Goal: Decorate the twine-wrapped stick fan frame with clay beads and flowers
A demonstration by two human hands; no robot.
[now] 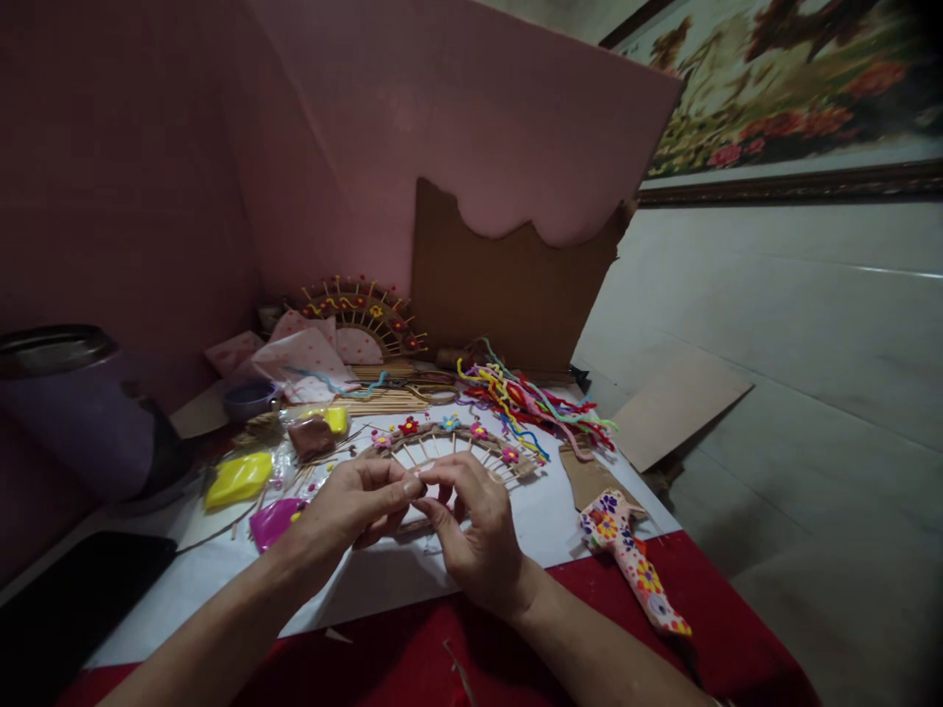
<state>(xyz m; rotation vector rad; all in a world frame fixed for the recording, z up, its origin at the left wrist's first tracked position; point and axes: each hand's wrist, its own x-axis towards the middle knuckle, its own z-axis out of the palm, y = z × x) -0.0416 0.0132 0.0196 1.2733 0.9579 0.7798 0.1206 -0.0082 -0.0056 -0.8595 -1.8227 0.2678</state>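
My left hand (368,499) and my right hand (475,520) meet over the white paper, both closed with fingertips pinched together. A tiny dark bit seems to lie between the fingertips, too small to name. Just beyond them is a half-round fan frame (531,467) with a brown arched rim and thin wooden sticks. Small clay-like flowers stand on its rim: a red flower (409,425), a blue flower (450,422) and several pink ones. My hands hide its lower middle. Left of my left hand lie a magenta lump (272,523), a yellow packet (240,479) and a brown lump (312,439).
A similar finished-looking fan (360,306) leans at the back beside pink dotted cloth (305,353). Colourful fuzzy strands (530,398) lie right of scissors (434,393). A flower-patterned glue gun (634,560), a purple tumbler (74,422), a black flat object (95,599) and cardboard (508,285) surround the paper.
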